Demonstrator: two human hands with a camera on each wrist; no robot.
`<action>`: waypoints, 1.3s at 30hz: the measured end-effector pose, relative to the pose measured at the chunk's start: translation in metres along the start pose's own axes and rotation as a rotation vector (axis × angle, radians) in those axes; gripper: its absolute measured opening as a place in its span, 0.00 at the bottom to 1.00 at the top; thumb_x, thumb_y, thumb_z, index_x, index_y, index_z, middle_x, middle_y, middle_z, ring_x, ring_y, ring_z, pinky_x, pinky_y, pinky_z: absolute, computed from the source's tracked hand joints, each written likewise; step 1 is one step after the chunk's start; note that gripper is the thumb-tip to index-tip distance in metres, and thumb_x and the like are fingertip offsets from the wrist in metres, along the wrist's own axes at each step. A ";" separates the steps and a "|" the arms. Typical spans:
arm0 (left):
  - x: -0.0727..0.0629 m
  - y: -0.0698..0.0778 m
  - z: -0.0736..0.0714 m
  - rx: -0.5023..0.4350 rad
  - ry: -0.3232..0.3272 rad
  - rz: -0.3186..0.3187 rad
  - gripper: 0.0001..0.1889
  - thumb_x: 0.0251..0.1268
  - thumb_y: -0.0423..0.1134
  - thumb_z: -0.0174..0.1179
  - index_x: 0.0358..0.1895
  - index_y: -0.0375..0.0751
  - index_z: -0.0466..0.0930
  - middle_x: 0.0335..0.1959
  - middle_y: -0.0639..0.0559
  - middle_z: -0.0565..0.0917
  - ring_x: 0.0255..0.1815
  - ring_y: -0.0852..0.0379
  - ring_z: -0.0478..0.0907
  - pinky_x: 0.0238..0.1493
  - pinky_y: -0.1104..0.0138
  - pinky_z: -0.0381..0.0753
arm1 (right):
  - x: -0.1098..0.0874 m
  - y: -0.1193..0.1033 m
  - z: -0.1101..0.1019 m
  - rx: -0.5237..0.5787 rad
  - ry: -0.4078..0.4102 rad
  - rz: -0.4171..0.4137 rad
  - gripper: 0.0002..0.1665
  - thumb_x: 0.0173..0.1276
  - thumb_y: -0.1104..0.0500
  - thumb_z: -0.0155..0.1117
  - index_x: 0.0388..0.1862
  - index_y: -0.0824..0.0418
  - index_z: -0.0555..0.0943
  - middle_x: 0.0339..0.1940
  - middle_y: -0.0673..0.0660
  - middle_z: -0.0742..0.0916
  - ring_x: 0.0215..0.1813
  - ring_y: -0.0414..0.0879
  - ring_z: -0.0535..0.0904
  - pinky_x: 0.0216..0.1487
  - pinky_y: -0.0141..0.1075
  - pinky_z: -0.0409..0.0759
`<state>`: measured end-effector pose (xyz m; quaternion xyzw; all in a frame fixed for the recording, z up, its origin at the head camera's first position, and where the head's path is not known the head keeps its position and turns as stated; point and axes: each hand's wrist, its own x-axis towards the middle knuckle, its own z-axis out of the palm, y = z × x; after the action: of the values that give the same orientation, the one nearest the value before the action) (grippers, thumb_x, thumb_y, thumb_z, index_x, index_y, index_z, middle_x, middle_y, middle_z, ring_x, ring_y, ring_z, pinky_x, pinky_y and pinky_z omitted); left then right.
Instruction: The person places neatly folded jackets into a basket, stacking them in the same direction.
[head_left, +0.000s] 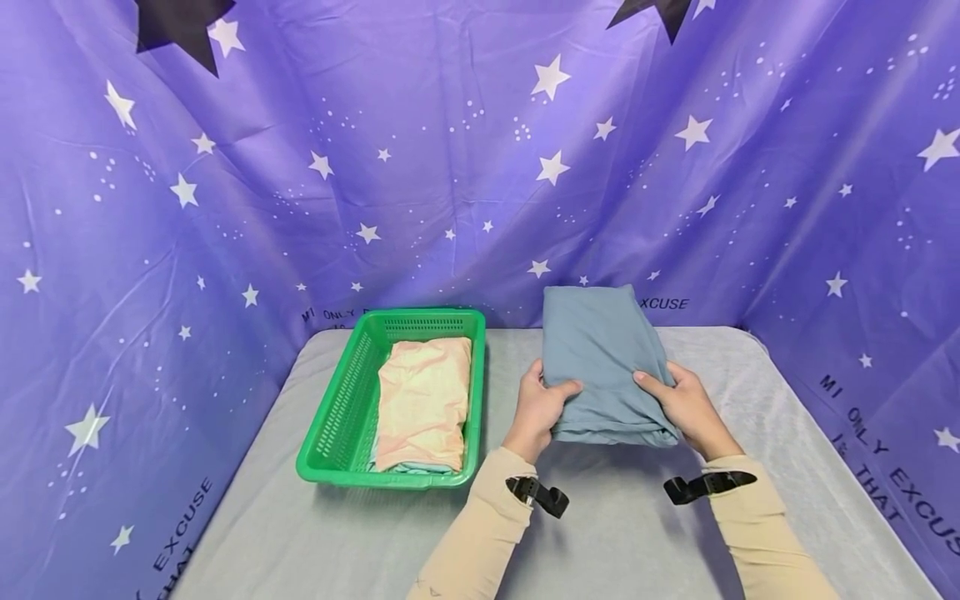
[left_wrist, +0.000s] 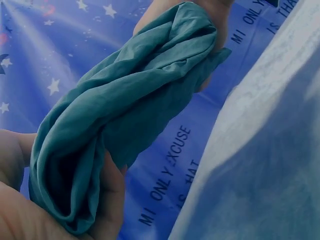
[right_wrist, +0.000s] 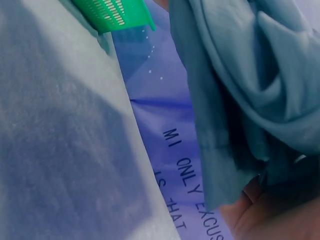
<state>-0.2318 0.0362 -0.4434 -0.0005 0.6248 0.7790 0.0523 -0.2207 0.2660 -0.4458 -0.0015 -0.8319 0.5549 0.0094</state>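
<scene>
A folded blue-grey cloth (head_left: 603, 358), like a folded garment, is held up over the table by both hands. My left hand (head_left: 542, 408) grips its left edge, thumb on top and fingers underneath. On the opposite edge my right hand (head_left: 688, 408) grips it the same way. From the left wrist, the folded layers of the cloth (left_wrist: 125, 95) show end-on, rolled into a loop near the left fingers. In the right wrist view the cloth (right_wrist: 215, 115) hangs in loose folds above the right hand (right_wrist: 280, 215).
Left of the hands, a green plastic basket (head_left: 315, 450) stands on the grey-covered table (head_left: 600, 533). Inside it lies a folded peach cloth (head_left: 426, 400) over a teal one (head_left: 420, 468). A purple star-patterned curtain (head_left: 450, 167) encloses the back and sides.
</scene>
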 end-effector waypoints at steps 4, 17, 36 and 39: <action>-0.001 0.005 -0.005 0.004 -0.008 0.010 0.25 0.56 0.28 0.69 0.59 0.40 0.79 0.53 0.47 0.85 0.48 0.57 0.80 0.53 0.66 0.78 | 0.000 -0.003 0.002 -0.001 0.004 -0.016 0.35 0.77 0.46 0.61 0.71 0.69 0.72 0.55 0.49 0.85 0.45 0.27 0.79 0.48 0.24 0.78; 0.003 0.016 -0.025 -0.002 -0.018 0.057 0.25 0.58 0.27 0.68 0.60 0.39 0.78 0.51 0.46 0.85 0.45 0.59 0.80 0.50 0.67 0.79 | 0.003 -0.019 0.014 0.021 -0.035 -0.059 0.32 0.78 0.48 0.61 0.69 0.70 0.74 0.55 0.58 0.84 0.45 0.29 0.80 0.48 0.25 0.79; -0.001 0.045 -0.076 0.121 -0.089 -0.010 0.28 0.67 0.36 0.66 0.69 0.44 0.70 0.65 0.44 0.77 0.60 0.48 0.78 0.62 0.55 0.78 | 0.010 -0.038 0.042 0.060 -0.183 -0.153 0.29 0.79 0.53 0.59 0.69 0.71 0.72 0.60 0.68 0.82 0.47 0.32 0.80 0.50 0.28 0.80; -0.003 0.047 -0.085 0.137 -0.090 -0.014 0.30 0.67 0.36 0.65 0.71 0.44 0.69 0.67 0.42 0.76 0.63 0.45 0.77 0.64 0.52 0.76 | 0.011 -0.042 0.048 0.065 -0.196 -0.164 0.29 0.79 0.54 0.60 0.69 0.72 0.72 0.59 0.68 0.82 0.48 0.33 0.80 0.50 0.28 0.80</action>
<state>-0.2384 -0.0566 -0.4165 0.0338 0.6735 0.7334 0.0856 -0.2323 0.2059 -0.4253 0.1208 -0.8077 0.5764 -0.0266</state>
